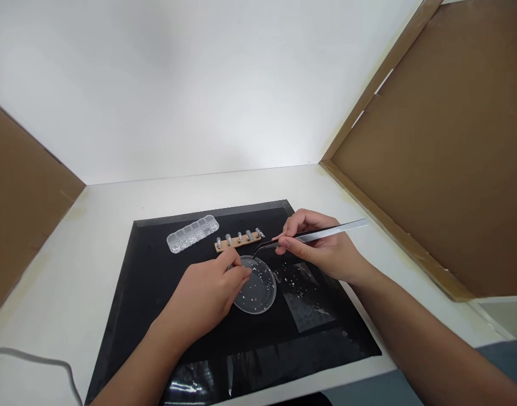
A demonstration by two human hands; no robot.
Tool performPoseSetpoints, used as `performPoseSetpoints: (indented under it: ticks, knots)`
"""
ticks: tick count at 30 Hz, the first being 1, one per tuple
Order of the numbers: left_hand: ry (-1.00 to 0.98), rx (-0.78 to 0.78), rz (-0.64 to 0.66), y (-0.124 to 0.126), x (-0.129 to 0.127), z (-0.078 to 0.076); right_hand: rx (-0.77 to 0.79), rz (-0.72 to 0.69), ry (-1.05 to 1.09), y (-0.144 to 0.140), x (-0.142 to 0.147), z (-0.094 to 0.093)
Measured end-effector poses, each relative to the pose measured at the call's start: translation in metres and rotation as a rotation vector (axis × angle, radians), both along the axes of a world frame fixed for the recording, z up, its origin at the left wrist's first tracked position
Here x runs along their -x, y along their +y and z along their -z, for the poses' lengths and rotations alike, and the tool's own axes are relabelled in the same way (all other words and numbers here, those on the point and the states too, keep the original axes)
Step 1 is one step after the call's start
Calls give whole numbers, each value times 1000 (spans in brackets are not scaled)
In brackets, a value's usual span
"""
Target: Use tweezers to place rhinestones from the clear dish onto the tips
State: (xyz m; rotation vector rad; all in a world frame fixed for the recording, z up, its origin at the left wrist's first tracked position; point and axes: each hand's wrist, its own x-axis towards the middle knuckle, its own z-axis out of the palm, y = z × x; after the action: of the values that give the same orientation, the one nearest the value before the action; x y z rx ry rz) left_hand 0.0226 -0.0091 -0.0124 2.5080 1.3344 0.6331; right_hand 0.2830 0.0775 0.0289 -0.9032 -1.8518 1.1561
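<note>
In my right hand I grip a pair of bent-tip tweezers, their tip down at the far rim of a round clear dish. Small shiny rhinestones lie scattered in the dish. My left hand is at the dish's left side, thumb and fingers pinched together; what they hold, if anything, is too small to make out. Just beyond the dish stands a wooden strip carrying several nail tips in a row. Whether the tweezers hold a stone cannot be seen.
A clear compartment box with shiny bits lies at the back left of the black mat. Right of the dish, a clear plastic bag has loose stones around it. A grey cable runs at the left; cardboard walls flank the white table.
</note>
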Motion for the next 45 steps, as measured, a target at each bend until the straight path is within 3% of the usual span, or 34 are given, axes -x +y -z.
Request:
performPoseSetpoints:
  ticks: [18, 23, 28, 38, 45]
  knots:
    - [-74, 28, 1, 0, 11, -6, -39, -117, -115, -1, -4, -3]
    - [37, 27, -50, 0, 17, -8, -115, -195, -171, 1, -6, -3]
    - [137, 54, -117, -1, 15, -13, -73, -254, -201, 1, -6, -4]
    - [242, 123, -126, 0, 15, -15, -120, -402, -236, -4, 0, -8]
    - [303, 94, -155, 2, 14, -16, -175, -404, -250, -7, 1, -9]
